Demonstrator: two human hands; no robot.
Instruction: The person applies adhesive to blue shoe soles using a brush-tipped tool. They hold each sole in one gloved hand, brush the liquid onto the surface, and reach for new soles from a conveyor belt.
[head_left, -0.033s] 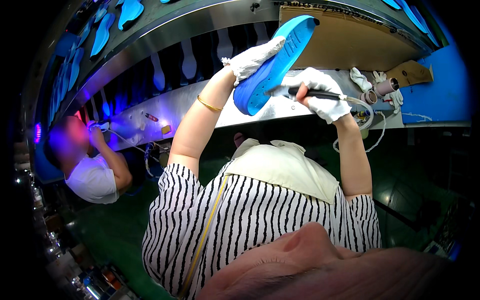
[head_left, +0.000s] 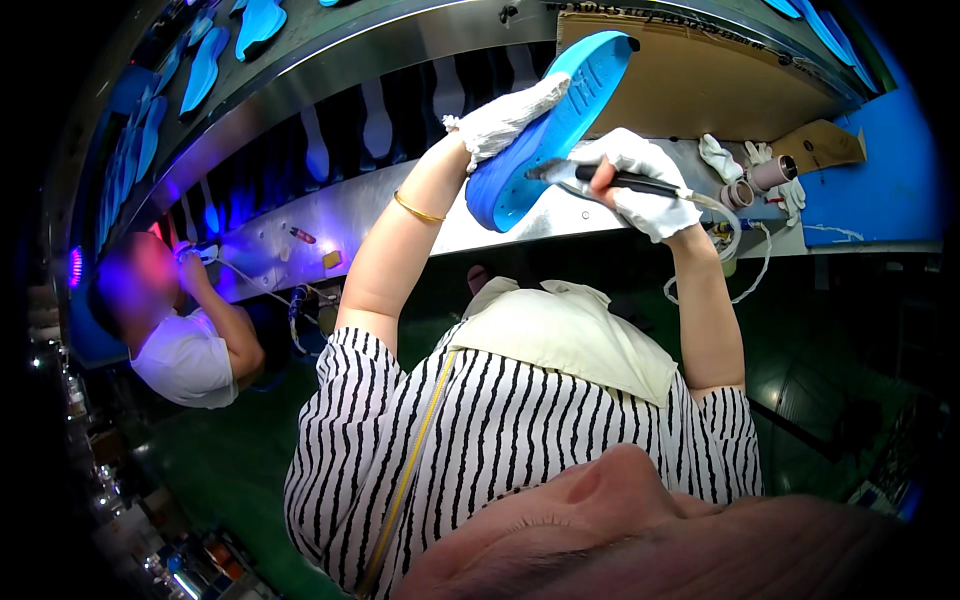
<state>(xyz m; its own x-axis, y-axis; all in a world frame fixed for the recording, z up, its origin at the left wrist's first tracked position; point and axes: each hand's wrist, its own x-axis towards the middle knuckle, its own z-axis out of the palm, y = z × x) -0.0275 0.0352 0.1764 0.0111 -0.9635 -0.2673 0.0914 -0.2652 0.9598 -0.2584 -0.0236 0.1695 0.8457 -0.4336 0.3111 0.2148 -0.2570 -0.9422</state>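
Note:
A blue shoe sole (head_left: 553, 135), light blue on its inner face and darker along its side wall, is held tilted above the metal bench. My left hand (head_left: 512, 115), in a white knit glove, is closed around its left side. My right hand (head_left: 640, 180), gloved in white with bare fingertips showing, grips a brush (head_left: 635, 183) with a black handle and a pale hose at its rear end. The brush's dark tip is over the lower part of the sole's inner face; whether it touches cannot be made out.
Beyond the metal bench (head_left: 400, 225) stands a rack with several hanging soles (head_left: 377, 120). A cardboard sheet (head_left: 680, 85) leans at the back. White gloves (head_left: 718, 158) and a pinkish cup (head_left: 773, 173) lie at right. A co-worker (head_left: 190, 350) sits at left; more blue soles (head_left: 205, 70) lie above.
My right hand has shifted slightly, and the brush tip has moved a little up along the sole. My left hand and the sole stay nearly still.

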